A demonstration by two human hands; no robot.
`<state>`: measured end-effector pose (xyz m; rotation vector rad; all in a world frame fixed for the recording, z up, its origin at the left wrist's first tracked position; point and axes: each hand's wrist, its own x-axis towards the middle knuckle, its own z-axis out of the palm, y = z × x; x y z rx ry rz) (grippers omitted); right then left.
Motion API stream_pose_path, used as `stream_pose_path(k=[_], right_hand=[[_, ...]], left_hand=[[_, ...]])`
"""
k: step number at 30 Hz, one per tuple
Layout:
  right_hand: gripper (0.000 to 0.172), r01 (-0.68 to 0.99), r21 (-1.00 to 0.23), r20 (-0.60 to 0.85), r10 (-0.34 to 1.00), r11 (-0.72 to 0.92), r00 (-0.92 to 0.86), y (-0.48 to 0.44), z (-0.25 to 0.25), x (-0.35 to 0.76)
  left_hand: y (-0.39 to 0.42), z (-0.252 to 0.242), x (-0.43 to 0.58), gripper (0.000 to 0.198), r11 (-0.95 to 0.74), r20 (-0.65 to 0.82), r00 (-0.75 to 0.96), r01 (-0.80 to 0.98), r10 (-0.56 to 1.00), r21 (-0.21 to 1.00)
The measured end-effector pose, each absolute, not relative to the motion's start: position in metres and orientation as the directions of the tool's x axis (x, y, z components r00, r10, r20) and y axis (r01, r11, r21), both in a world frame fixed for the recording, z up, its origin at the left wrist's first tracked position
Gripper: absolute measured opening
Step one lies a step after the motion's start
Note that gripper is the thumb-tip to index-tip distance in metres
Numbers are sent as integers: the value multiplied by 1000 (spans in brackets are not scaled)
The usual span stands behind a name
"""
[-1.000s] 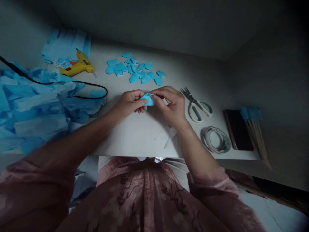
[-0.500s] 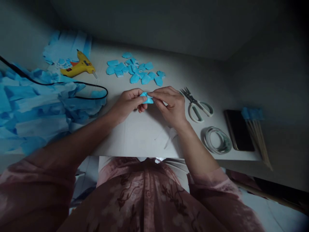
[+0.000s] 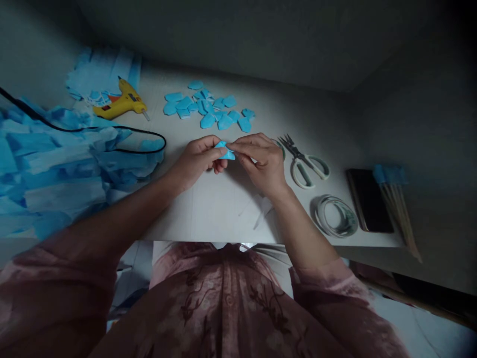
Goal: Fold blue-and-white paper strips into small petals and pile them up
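Note:
Between my two hands is a small blue fabric piece (image 3: pixel 228 154), held above the table. My left hand (image 3: pixel 203 155) pinches its left side between thumb and fingers. At its right edge, the thumb and fingertips of my right hand (image 3: pixel 263 159) close on the same piece; the fingertips hide part of it. Beyond the hands lies a loose scatter of similar cut blue pieces (image 3: pixel 207 121), some overlapping. Just right of my right hand, scissors (image 3: pixel 303 164) with pale handles lie with their blades pointing away.
A yellow glue gun (image 3: pixel 124 102) lies at the back left, near a black cable (image 3: pixel 141 131). Blue and white fabric strips (image 3: pixel 63 194) are heaped at the left. Tape rolls (image 3: pixel 335 216), a dark phone (image 3: pixel 368 201) and blue-tipped sticks (image 3: pixel 400 214) lie at the right.
The blue piece has shifted and tilted slightly between my fingers. Both hands stay in nearly the same place, and the things on the table have not moved.

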<state>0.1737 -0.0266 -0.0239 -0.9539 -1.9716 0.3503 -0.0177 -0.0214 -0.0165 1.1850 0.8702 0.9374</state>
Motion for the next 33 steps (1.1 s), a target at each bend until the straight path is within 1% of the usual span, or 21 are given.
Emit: stream_pose_path(k=[1,3,6,8,10,13,18,20,24,27,33], right_hand=[[26,468,-601,587,756,647,-291,-27,-24,173],[27,399,-708,533,812,582,-238,-27,-25,172],[40,257,-870,388,906,420,-168,-24,-27,173],[47,178,-932,289,943,316,-162,-22,-28,174],[51,117,-967,206,963,228,-176,-22,-27,173],[52,49,-986,146,971,158,-191,-23,-27,170],[51,25,-983,173,965,181,-196,-23,-33,166],[48,27,-981,186,965,194,-187,-23,-35,167],[36,33,-979,192,969,199,-153,-24,-31,167],[31,30,-978,201,969,207,-143,-25,-28,167],[34,74,-972,208,965,222,-161,-23,-28,170]], left_hand=[[-21,-17,-18,16,107,-55,361,-125,931,986],[-21,-17,-18,15,81,-38,340,-111,940,990],[-21,-17,-18,16,58,-20,312,-112,950,992],[-21,-17,-17,16,41,-5,294,-117,956,992],[-21,-18,-17,16,17,8,272,-92,962,996],[-21,-19,-16,14,-31,36,239,-27,970,999],[-23,-19,-15,13,-87,74,218,49,973,995],[-25,-18,-15,13,-89,73,223,66,972,994],[-25,-17,-16,16,-93,76,261,52,962,994],[-24,-18,-17,21,-85,71,277,36,958,996],[-23,-18,-16,20,-33,23,252,35,967,999]])
